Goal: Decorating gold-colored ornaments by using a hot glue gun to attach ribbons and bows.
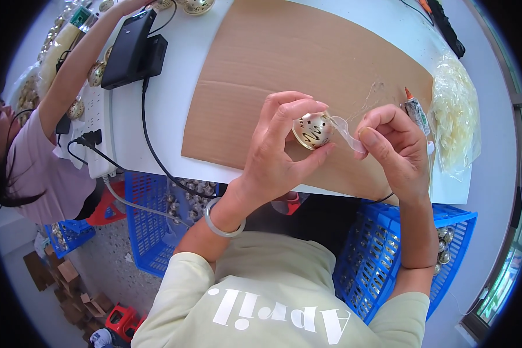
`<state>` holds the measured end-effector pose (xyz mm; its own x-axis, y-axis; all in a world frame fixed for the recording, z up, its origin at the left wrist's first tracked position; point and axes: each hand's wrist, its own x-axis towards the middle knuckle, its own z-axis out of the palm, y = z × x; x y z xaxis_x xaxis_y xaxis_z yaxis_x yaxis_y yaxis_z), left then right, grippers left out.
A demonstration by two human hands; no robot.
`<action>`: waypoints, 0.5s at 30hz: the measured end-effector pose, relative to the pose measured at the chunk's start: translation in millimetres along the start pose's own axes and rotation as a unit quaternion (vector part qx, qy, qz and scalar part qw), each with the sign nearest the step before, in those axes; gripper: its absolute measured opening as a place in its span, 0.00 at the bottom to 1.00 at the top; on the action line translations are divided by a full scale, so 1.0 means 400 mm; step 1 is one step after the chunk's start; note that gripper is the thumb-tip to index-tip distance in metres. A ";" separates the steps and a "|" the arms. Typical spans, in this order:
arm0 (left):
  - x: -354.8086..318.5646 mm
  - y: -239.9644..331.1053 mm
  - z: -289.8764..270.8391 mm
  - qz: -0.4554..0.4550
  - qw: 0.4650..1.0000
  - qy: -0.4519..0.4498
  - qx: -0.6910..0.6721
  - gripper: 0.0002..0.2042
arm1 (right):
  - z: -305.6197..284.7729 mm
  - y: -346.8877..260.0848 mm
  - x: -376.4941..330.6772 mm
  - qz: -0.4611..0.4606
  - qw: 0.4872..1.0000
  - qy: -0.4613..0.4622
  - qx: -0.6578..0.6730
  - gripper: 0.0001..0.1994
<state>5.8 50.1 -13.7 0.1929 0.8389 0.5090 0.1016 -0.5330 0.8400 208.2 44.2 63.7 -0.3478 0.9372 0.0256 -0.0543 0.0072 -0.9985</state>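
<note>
Over the brown cardboard sheet (261,64), my left hand (278,139) grips a gold bauble (313,130) with cut-out shapes between thumb and fingers. From the bauble's top, a pale translucent ribbon (347,133) runs to my right hand (397,148), which pinches its free end between thumb and forefinger. A hot glue gun (414,113) with an orange tip lies just beyond my right hand, partly hidden by it. Thin strands of glue (372,95) mark the cardboard nearby.
Clear bags of pale ribbon (455,110) lie at the right. Blue crates (368,255) with baubles stand below the table on both sides. Black power units (134,49), cables and a white power strip (98,124) sit at the left, where a co-worker's arm (78,81) reaches across.
</note>
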 end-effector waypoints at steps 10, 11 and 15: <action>0.009 0.013 0.035 -0.055 0.993 0.050 -0.089 0.29 | -0.040 -0.018 0.000 -0.021 0.993 -0.048 0.106 0.08; 0.010 0.012 0.035 -0.043 0.996 0.042 -0.070 0.28 | -0.036 -0.017 -0.001 -0.024 0.997 -0.027 0.074 0.09; 0.014 0.003 0.037 0.009 1.000 0.021 -0.005 0.26 | -0.044 -0.019 -0.005 -0.025 0.998 -0.007 0.054 0.11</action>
<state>21.6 52.7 -12.5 0.1533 0.8329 0.5318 0.0882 -0.5476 0.8321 225.9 48.5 70.4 -0.3544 0.9320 0.0761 -0.1728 0.0147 -0.9848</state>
